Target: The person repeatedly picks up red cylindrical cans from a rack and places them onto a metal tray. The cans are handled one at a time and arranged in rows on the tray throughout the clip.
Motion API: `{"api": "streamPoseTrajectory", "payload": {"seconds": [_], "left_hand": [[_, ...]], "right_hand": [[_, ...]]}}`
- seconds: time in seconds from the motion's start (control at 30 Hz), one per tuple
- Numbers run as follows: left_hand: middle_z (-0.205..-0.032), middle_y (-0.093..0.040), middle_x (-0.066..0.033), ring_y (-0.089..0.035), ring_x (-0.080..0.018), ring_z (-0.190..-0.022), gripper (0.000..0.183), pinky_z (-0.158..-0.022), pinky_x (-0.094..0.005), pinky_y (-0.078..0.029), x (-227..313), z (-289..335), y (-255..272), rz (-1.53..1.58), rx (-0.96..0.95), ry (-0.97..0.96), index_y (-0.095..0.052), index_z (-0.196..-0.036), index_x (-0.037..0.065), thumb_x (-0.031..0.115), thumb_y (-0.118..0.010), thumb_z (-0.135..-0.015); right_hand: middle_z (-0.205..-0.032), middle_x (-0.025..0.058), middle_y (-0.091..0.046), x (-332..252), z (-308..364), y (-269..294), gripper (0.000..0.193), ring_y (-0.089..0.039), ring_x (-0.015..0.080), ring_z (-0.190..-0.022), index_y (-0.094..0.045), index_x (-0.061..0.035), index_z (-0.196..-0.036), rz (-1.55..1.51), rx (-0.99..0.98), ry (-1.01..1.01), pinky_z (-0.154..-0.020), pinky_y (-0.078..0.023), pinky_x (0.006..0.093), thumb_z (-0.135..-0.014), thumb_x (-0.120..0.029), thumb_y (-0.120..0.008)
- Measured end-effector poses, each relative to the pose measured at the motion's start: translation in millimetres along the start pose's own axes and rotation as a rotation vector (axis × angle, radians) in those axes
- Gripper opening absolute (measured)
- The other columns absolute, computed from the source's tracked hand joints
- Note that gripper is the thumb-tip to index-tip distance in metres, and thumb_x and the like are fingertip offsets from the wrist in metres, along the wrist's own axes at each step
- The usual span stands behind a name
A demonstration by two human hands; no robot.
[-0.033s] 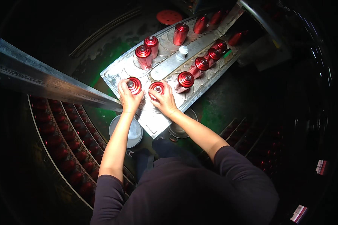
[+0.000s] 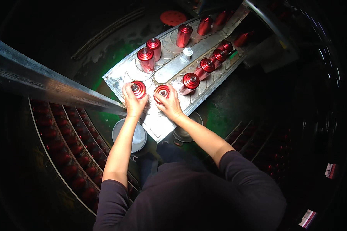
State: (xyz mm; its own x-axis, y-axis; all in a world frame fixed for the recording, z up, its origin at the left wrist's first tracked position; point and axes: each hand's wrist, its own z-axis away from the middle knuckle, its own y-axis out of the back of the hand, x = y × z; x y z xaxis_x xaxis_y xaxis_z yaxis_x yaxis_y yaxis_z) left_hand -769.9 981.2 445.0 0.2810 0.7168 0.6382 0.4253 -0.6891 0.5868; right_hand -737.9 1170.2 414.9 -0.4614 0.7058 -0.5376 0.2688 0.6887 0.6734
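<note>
Under the light stands a pale metal table (image 2: 156, 129) with several glossy red bottles, each with a stepped, ringed shoulder and a small neck. At its near end, my left hand (image 2: 133, 103) curls round one red bottle (image 2: 138, 88), fingers on its left side. Beside it, my right hand (image 2: 170, 103) grips a second red bottle (image 2: 160, 93) from the right. The undersides of both are hidden. Just beyond, another red bottle (image 2: 145, 61) stands to the left and one more (image 2: 190, 82) to the right.
A small white ribbed piece (image 2: 186, 55) stands on the table's middle strip. A slanting metal beam (image 2: 58, 82) comes in from the left. Below are a grey bucket (image 2: 132, 134) and racks of red bottles (image 2: 67, 154). A red round stool (image 2: 172, 17) stands beyond.
The bottles on the table's left side have shifted slightly toward me. My hands and the two gripped bottles have moved very slightly; both grips stay the same.
</note>
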Motion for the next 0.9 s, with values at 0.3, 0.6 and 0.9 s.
{"api": "streamPoseTrajectory", "payload": {"seconds": [0.3, 0.6, 0.9], "left_hand": [[-0.144, -0.037, -0.0266, -0.042, -0.0492, -0.131, 0.088, -0.110, -0.0533, -0.039, 7, 56, -16, 0.003, -0.209, 0.048, -0.040, -0.137, 0.007, 0.011, -0.089, -0.064], [-0.154, -0.019, -0.0361, -0.025, -0.0544, -0.143, 0.115, -0.118, -0.0560, -0.028, 49, 100, 11, 0.081, -0.417, 0.048, -0.020, -0.156, 0.010, 0.008, -0.089, -0.064], [-0.146, -0.034, -0.0319, -0.040, -0.0469, -0.136, 0.088, -0.115, -0.0505, -0.035, 92, 217, 67, 0.333, -0.811, -0.161, -0.027, -0.149, -0.004, 0.007, -0.079, -0.078]], "right_hand": [[-0.159, 0.0293, -0.020, 30, 26, 26, 0.066, -0.023, 0.0550, -0.144, -0.063, -0.0323, -0.134, 0.096, -0.136, -0.198, -0.119, -0.030, 0.0552, -0.073, -0.012, -0.080], [-0.160, 0.0281, -0.019, -65, 109, 105, 0.074, -0.022, 0.0535, -0.145, -0.053, -0.0258, -0.146, 0.123, 0.132, -0.470, -0.119, -0.028, 0.0563, -0.077, -0.013, -0.078], [-0.156, 0.0248, -0.032, -191, 366, 180, 0.073, -0.042, 0.0448, -0.139, -0.043, -0.0112, -0.151, 0.317, 0.441, -1.070, -0.112, -0.041, 0.0462, -0.084, -0.006, -0.072]]}}
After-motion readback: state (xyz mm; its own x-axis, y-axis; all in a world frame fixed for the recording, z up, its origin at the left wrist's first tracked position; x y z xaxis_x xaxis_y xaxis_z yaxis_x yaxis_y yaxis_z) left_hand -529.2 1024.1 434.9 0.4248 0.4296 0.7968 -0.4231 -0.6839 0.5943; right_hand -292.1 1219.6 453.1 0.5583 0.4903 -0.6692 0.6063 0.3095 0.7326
